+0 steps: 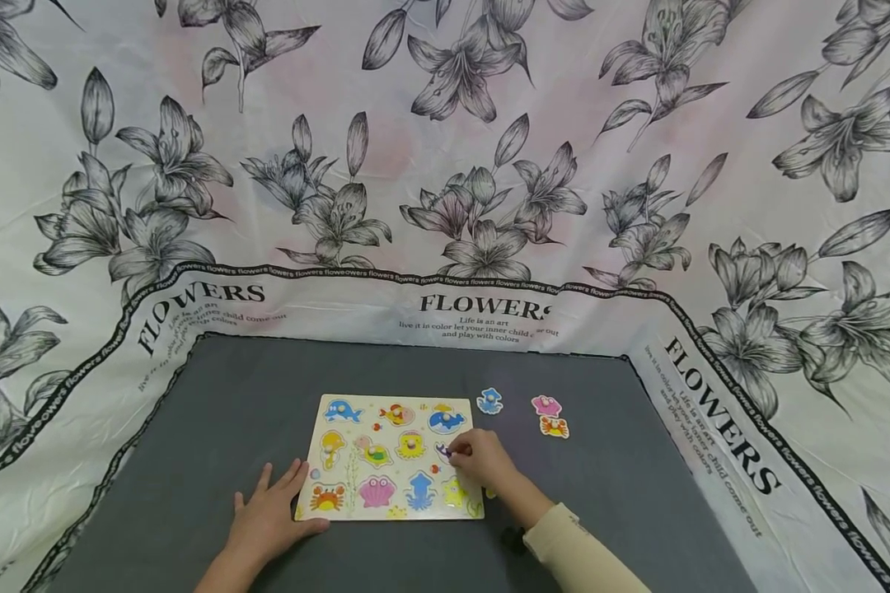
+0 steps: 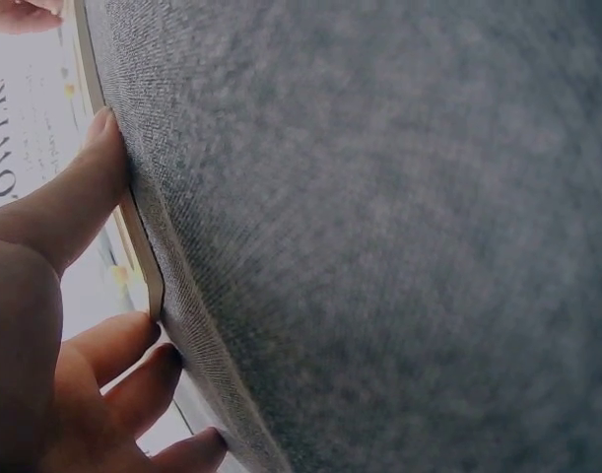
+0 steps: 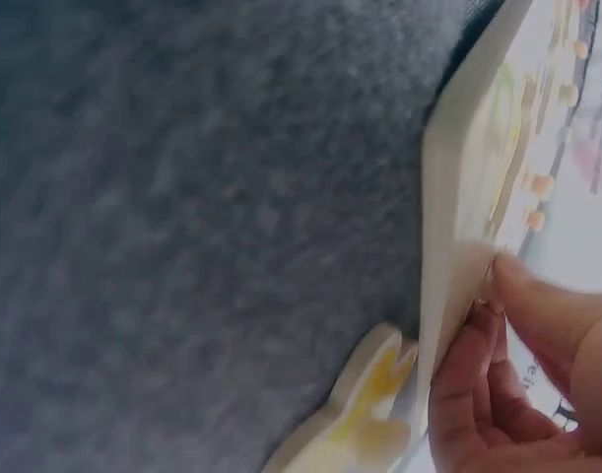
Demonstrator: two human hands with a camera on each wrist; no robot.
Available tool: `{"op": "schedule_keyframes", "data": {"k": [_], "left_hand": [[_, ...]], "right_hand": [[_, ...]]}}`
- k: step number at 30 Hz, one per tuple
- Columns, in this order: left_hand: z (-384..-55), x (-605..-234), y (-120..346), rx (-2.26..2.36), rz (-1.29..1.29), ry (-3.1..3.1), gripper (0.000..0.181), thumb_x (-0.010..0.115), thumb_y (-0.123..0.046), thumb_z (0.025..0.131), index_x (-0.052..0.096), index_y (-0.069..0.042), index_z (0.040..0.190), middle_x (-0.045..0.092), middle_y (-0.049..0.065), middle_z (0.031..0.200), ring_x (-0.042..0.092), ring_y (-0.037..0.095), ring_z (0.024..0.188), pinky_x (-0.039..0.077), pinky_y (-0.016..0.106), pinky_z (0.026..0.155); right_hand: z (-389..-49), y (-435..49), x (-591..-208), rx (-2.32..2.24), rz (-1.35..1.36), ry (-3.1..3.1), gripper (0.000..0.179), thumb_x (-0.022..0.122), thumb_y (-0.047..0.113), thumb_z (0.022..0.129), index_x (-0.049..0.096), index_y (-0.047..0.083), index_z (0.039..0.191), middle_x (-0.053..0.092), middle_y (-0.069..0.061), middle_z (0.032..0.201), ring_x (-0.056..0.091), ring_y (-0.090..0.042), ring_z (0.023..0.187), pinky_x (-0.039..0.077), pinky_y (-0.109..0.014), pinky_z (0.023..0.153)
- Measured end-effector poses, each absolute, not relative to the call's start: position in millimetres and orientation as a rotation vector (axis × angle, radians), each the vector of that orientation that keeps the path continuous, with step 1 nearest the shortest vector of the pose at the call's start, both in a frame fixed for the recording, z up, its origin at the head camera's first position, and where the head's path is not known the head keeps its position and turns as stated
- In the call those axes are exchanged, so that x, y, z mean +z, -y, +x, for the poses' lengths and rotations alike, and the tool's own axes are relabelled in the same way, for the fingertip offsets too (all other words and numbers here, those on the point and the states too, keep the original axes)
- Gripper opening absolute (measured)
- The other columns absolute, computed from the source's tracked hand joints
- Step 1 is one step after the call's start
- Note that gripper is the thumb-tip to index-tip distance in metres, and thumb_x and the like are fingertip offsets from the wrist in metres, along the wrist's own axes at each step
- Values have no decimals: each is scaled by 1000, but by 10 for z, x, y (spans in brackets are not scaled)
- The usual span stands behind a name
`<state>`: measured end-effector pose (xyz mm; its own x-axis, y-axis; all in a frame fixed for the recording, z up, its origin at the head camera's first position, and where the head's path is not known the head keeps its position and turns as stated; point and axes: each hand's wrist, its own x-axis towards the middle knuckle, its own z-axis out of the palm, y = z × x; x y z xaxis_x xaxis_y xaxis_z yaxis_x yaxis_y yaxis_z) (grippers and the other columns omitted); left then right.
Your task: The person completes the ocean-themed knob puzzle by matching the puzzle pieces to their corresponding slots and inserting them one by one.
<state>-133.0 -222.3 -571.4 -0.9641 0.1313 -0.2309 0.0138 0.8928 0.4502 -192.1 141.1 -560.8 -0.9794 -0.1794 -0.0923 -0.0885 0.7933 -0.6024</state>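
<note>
A wooden peg puzzle board (image 1: 363, 511) with sea animals lies flat on the dark table. My left hand (image 1: 269, 512) spreads its fingers round the near left corner, thumb along the front edge and fingertips at the left edge. At the board's right side, my right hand (image 1: 485, 461) pinches a small purple puzzle piece (image 1: 442, 450), mostly covered by the fingers. In the right wrist view, thumb and forefinger meet close over the board's surface. A yellow piece (image 3: 369, 414) lies beside the board, largely behind the right wrist in the head view.
Right of the board lie a blue squid piece (image 1: 489, 401), a pink shell piece (image 1: 546, 405) and an orange crab piece (image 1: 555, 427). Knobbed pieces, such as the seahorse (image 1: 332, 450), sit in the board. A flowered cloth (image 1: 482, 321) borders the dark tabletop (image 1: 215, 412).
</note>
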Motion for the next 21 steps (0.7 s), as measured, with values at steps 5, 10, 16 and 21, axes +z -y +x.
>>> {"op": "schedule_keyframes", "data": {"k": [5,10,16,21], "left_hand": [[-1327,-5710,2222,654,113,-2815,118,80,-73,63,42,-10,155,38,16,160,17,56,148,11,88,102],[-1324,-5695,2223,654,120,-2816,117,81,-72,63,43,-10,154,38,16,160,18,56,148,12,87,103],[-1330,-5680,2209,665,126,-2815,117,80,-73,63,42,-9,155,38,16,160,17,56,148,12,87,103],[-1314,-5686,2215,667,115,-2812,118,80,-73,63,41,-10,155,37,16,161,16,55,149,11,87,103]], "right_hand": [[-1903,-1562,-5559,-1035,-218,-2914,23,80,15,88,78,8,110,69,-2,97,63,-12,83,57,-28,70],[-1932,-1905,-5512,-1089,-180,-3076,21,81,9,85,78,4,105,73,-8,94,70,-20,83,60,-36,72],[-2056,-2534,-5542,-1029,98,-3296,25,82,2,80,78,-2,104,76,-17,89,73,-29,78,58,-42,69],[-2096,-2862,-5630,-920,388,-3233,22,77,5,87,76,-4,107,75,-20,97,70,-33,88,57,-48,76]]}}
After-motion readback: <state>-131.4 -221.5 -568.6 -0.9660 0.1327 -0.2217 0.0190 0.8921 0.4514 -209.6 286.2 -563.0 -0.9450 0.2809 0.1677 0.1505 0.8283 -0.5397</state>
